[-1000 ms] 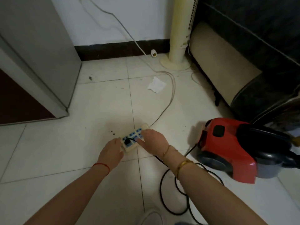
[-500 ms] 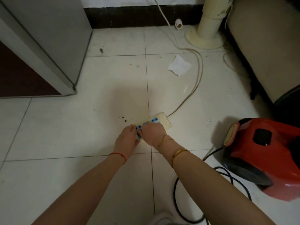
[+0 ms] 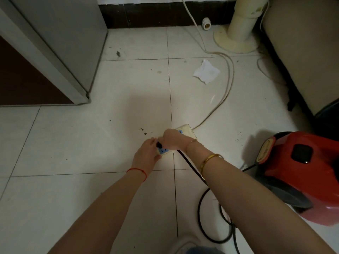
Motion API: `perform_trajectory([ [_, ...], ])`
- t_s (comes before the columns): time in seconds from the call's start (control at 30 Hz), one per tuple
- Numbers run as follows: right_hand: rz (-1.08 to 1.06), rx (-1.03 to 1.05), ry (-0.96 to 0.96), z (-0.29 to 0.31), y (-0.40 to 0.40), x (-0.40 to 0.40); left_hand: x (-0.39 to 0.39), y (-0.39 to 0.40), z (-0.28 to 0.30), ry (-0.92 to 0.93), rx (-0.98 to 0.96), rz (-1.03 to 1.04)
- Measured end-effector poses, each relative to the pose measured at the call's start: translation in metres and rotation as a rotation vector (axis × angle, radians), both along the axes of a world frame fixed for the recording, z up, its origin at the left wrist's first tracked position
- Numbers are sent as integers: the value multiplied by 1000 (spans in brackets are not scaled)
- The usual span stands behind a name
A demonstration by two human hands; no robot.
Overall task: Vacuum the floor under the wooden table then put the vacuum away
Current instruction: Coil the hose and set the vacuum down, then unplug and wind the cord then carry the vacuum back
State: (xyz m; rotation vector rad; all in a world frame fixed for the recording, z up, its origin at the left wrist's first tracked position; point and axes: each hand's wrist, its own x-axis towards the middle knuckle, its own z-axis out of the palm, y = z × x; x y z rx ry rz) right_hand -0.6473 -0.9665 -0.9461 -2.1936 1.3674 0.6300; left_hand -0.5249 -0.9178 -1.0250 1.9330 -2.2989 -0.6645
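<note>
On the tiled floor point(image 3: 73, 143), at the centre of my view, I am bending over a cream power strip point(image 3: 187, 130) with blue sockets. My left hand point(image 3: 146, 154) is grasping the strip's near end, thumb beneath and fingers curled over its edge, pinning it to the tile. My right hand point(image 3: 173, 141) is lying across the middle of the strip, fingers pinched on a black plug point(image 3: 159, 144); whether the plug is seated in a socket or clear of it, I cannot tell. One blue socket is showing between my hands, another just beyond my right knuckles.

The black cord point(image 3: 190, 166) is running from the plug toward 5 o'clock, passing under my right forearm and looping on the floor near 6 o'clock. The red vacuum point(image 3: 302, 173) is sitting at 4 o'clock, well apart from the strip, its black button facing up.

The strip's cream cable point(image 3: 228, 77) is curving away toward 1 o'clock, past a crumpled white tissue point(image 3: 206, 71), to the wall. A cream fan base point(image 3: 236, 42) is standing at 1 o'clock. A grey cabinet point(image 3: 55, 43) is occupying 10 o'clock. Dark crumbs are lying just left of the strip.
</note>
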Motion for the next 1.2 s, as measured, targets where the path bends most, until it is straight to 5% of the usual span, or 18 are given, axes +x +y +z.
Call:
perform_trajectory([
  [0.3, -375, -254, -332, 26, 48, -75, -4, 3, 14, -143, 51, -75],
  [0.5, -630, -306, -505, 47, 102, -135, -49, 32, 37, -72, -80, -151],
  [0.87, -612, -626, -115, 39, 207, -220, -146, 122, 36, -62, 11, -388],
  [1.2, -834, -363, -45, -28, 281, -240, -204, 152, 8, -159, -51, -397],
])
